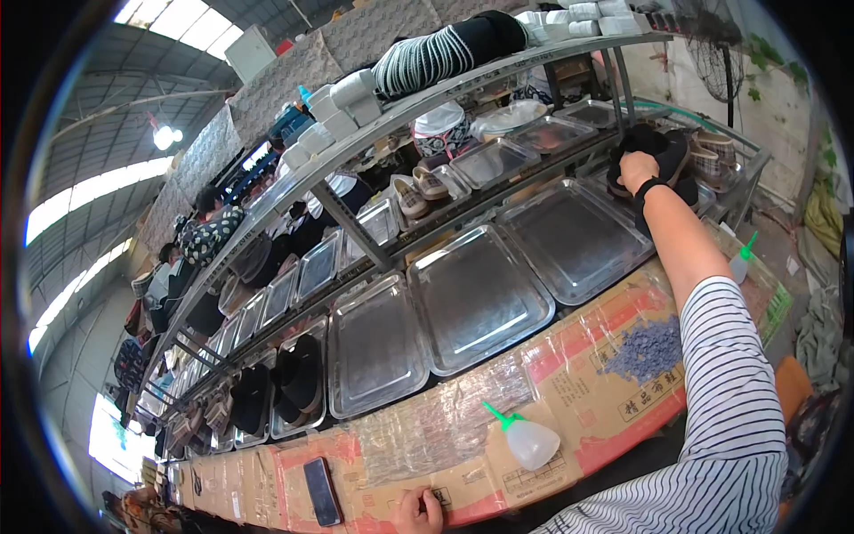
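Observation:
My right hand [638, 169] reaches to the far right, its fingers closed on a black shoe [642, 140] in a cluster of dark shoes. Beside that cluster sit plaid shoes [714, 153]. My left hand [418, 512] rests at the near edge of the cardboard-covered bench [382, 498], fingers curled in with nothing visible in them; the lower frame edge cuts it off. Between the hands, on the cardboard, stands a white squeeze bottle [534, 443] with a green nozzle. Left of my left hand lies a phone [322, 491].
Large metal trays [476, 298] line the rack beyond the bench. Black shoes [298, 381] occupy a tray at left. Small blue-grey pieces [647, 350] are heaped near my right arm, with another green-nozzled bottle [743, 260] beyond it. A metal shelf [427, 96] runs above; people work across it.

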`<state>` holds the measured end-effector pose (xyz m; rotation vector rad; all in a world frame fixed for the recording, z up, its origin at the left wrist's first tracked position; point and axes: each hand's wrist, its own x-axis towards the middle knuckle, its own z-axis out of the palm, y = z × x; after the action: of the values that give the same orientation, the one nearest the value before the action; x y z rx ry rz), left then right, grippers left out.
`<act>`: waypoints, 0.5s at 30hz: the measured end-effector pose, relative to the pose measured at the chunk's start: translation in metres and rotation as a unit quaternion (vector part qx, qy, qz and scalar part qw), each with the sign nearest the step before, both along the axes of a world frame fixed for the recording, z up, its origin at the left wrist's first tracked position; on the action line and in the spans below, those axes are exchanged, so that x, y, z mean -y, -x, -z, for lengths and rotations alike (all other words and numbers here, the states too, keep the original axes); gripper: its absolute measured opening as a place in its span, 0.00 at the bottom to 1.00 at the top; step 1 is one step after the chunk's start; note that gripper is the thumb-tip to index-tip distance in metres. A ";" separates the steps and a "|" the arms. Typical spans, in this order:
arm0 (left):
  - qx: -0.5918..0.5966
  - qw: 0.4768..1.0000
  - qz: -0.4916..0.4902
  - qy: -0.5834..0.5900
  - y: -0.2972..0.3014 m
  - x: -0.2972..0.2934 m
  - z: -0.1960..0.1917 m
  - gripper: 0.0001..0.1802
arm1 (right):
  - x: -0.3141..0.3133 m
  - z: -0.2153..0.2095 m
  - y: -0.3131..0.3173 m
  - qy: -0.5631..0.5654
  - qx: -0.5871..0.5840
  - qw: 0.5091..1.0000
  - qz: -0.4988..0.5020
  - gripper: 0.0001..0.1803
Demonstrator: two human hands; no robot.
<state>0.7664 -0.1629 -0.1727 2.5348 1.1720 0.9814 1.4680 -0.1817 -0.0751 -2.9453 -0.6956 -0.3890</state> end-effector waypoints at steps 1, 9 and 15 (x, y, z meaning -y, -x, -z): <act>-0.001 1.000 0.004 -0.018 0.000 -0.001 0.001 0.05 | 0.007 0.000 -0.005 -0.001 0.002 1.000 0.003 0.13; 0.027 0.998 0.013 -0.050 0.000 -0.005 -0.006 0.03 | 0.050 -0.065 0.059 -0.219 0.121 0.957 -0.147 0.13; 0.084 0.996 0.024 -0.027 0.006 -0.014 0.006 0.03 | 0.059 -0.094 0.226 -0.303 0.113 0.841 -0.434 0.20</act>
<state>0.7602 -0.1488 -0.1782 2.4511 1.0471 1.2024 1.2417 -0.2405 0.0188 -1.7631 -1.4877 -0.6854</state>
